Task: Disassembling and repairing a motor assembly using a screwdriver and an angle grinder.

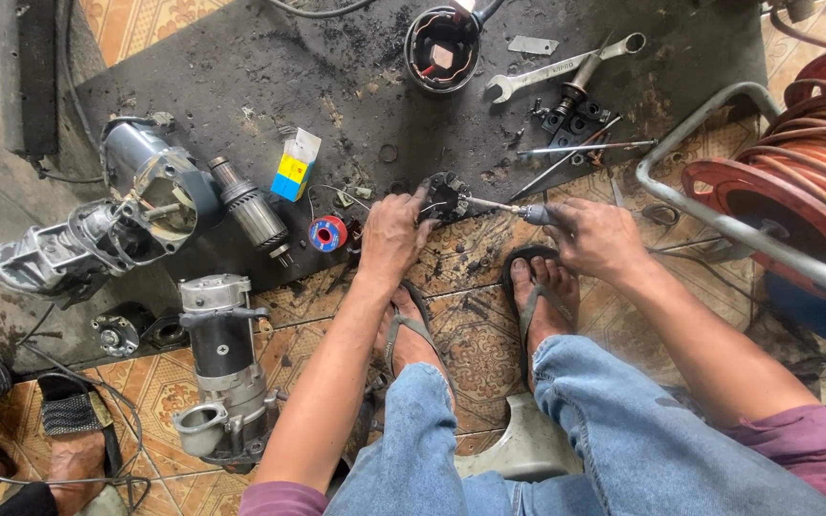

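Greasy mat (336, 57): left hand (389, 234) half-hides brush holder (448, 196).

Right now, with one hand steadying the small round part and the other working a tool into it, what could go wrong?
1. The screwdriver in the right hand points toward the left hand holding the round black part; a slip could jab the fingers.
2. The feet are in open sandals just below the work, so a dropped tool could hit the toes.
3. Small loose pieces on the dark mat could get lost.

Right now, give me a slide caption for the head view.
Left hand steadies a round brush-holder plate on a black mat while the right hand applies a screwdriver.
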